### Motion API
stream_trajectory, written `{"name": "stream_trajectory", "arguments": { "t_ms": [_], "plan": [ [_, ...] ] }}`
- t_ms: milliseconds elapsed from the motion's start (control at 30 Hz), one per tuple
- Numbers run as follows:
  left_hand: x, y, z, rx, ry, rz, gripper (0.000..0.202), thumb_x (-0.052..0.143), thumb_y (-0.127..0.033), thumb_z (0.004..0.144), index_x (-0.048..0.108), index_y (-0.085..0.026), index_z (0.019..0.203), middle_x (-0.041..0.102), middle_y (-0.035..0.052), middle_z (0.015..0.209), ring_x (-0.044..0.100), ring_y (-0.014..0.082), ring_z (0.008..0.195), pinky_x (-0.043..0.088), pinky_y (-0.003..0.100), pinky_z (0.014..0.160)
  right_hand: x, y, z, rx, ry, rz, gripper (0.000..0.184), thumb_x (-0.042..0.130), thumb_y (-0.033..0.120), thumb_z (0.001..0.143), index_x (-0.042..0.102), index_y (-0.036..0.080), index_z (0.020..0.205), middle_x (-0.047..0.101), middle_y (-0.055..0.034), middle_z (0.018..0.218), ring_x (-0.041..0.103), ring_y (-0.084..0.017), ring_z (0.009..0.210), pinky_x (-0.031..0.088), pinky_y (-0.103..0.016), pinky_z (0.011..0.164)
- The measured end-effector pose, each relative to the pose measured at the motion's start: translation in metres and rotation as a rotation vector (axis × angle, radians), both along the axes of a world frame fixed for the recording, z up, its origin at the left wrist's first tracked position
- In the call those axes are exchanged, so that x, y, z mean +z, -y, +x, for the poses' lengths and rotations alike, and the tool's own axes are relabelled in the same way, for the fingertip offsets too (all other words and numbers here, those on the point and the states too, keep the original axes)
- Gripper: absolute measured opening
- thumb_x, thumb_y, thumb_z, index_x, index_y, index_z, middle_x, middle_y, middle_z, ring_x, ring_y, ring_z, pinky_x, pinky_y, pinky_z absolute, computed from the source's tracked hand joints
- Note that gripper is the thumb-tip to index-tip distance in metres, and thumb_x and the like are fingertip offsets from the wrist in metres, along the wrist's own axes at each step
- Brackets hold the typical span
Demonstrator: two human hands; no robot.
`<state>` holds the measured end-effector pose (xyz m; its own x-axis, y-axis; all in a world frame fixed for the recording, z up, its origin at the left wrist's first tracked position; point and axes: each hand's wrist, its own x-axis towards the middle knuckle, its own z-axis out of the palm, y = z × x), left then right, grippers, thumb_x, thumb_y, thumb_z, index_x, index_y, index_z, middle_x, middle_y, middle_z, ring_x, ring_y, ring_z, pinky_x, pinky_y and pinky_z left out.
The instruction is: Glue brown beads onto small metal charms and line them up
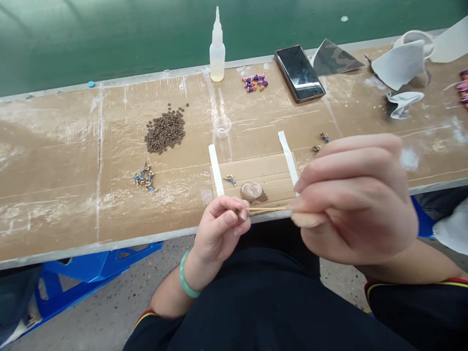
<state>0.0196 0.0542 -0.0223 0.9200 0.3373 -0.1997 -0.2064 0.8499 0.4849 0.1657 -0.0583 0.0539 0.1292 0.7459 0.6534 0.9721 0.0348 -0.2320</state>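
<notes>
The cardboard-covered worktop (91,161) is stretching open ahead, and both hands are working just over its near edge: the right hand (354,204) is pinching a thin wooden stick (265,208) narrowly, while the left hand (219,229) is closing tightly around its tip.

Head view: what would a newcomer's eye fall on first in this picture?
First come the two hands at the front: the right hand and the left hand, with a green bangle, hold a thin wooden stick between them. Behind them, left of centre, lies a heap of small brown rings. Near the far edge of the bench stand a white squeeze bottle and, to its right, a black phone.
</notes>
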Motion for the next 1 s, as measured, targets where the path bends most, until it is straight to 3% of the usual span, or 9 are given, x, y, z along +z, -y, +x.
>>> {"name": "stream_trajectory", "arguments": {
  "t_ms": [100,267,433,767,1000],
  "plan": [
    [0.0,-0.002,0.0,-0.011,0.001,-0.02,0.011,0.09,-0.03,0.071,0.081,-0.025,0.077,0.052,-0.0011,0.062,0.037,0.0065,0.057,0.031,0.013,0.045,-0.011,0.004,0.006,-0.009,-0.047,0.095,0.024,0.051,0.032,0.106,0.057,0.022,0.085,0.06,-0.003,0.081,0.057,-0.019,0.081,0.047,-0.039,0.077],
    [-0.004,-0.004,-0.001,-0.044,-0.002,-0.058,0.012,0.09,-0.03,0.071,0.081,-0.025,0.077,0.046,-0.0017,0.061,0.031,0.0081,0.057,0.032,0.011,0.043,-0.034,0.01,0.014,-0.078,-0.059,-0.004,0.025,0.054,0.033,0.105,0.056,0.022,0.082,0.063,-0.0033,0.082,0.057,-0.02,0.081,0.046,-0.039,0.078],
    [-0.008,-0.004,-0.001,-0.043,-0.015,-0.063,0.011,0.089,-0.03,0.073,0.08,-0.025,0.077,0.045,-0.0024,0.06,0.028,0.0086,0.057,0.032,0.011,0.043,-0.043,0.011,0.017,-0.092,-0.03,0.0,0.022,0.054,0.029,0.105,0.055,0.022,0.084,0.064,-0.0026,0.085,0.057,-0.019,0.084,0.045,-0.039,0.08],
    [-0.01,-0.003,-0.001,-0.025,-0.044,-0.068,0.011,0.089,-0.029,0.072,0.081,-0.025,0.078,0.049,-0.0013,0.062,0.03,0.0093,0.059,0.032,0.012,0.044,-0.048,0.004,0.016,-0.051,-0.02,-0.025,0.02,0.054,0.028,0.105,0.055,0.022,0.085,0.064,-0.0021,0.085,0.056,-0.019,0.084,0.046,-0.039,0.081],
    [-0.007,0.0,0.002,-0.019,-0.075,-0.057,0.013,0.091,-0.031,0.068,0.081,-0.025,0.074,0.052,-0.0007,0.062,0.035,0.008,0.058,0.032,0.013,0.044,-0.027,0.004,0.008,-0.053,-0.077,0.095,0.024,0.053,0.034,0.104,0.058,0.022,0.084,0.063,-0.0029,0.08,0.057,-0.02,0.078,0.047,-0.04,0.076]
  ]
}}
